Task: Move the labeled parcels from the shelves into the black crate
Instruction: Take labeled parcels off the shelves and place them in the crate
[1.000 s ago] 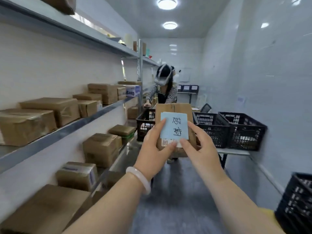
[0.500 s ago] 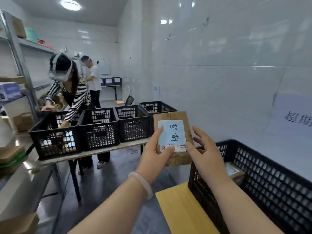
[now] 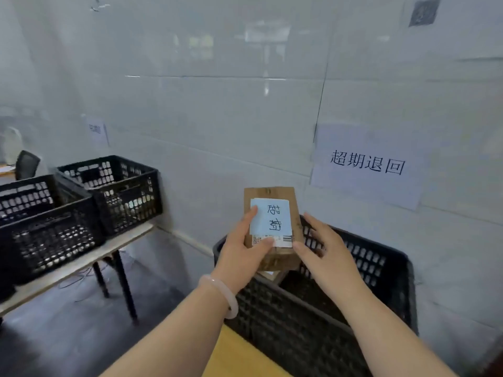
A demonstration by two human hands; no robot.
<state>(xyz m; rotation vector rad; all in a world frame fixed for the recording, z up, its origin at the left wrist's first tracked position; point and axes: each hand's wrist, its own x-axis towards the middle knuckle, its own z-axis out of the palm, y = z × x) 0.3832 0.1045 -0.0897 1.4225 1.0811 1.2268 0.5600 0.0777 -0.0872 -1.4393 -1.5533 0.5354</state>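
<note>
A white tiled wall (image 3: 217, 104) fills most of the frame. Three black crates are in view. One black crate (image 3: 299, 322) sits in the lower right against the wall, on a yellow surface (image 3: 236, 355). The other two stand side by side on one bench (image 3: 81, 262) at the left, the rear crate (image 3: 119, 191) next to the wall and the front crate (image 3: 49, 240) at the frame's left edge. Two sheets of paper hang on the wall. The large sign (image 3: 366, 167) with four printed characters is at the right, and a small sheet (image 3: 96, 130) is at the left. One dark chair (image 3: 25, 164) shows at the far left.

One cardboard parcel (image 3: 280, 254) is held up in the lower middle of the frame, above the near-left part of the lower-right crate and not yet inside it. It carries one pale blue handwritten label (image 3: 270, 217) over a barcode sticker. The left hand (image 3: 239, 257) grasps the parcel, with its thumb on the label's left edge and a finger across the barcode. The right hand (image 3: 326, 254) is released, its fingers spread and nearly straight beside the parcel's right side, with the thumb tip at the lower right corner. One pale bracelet (image 3: 223, 295) circles the left wrist.
</note>
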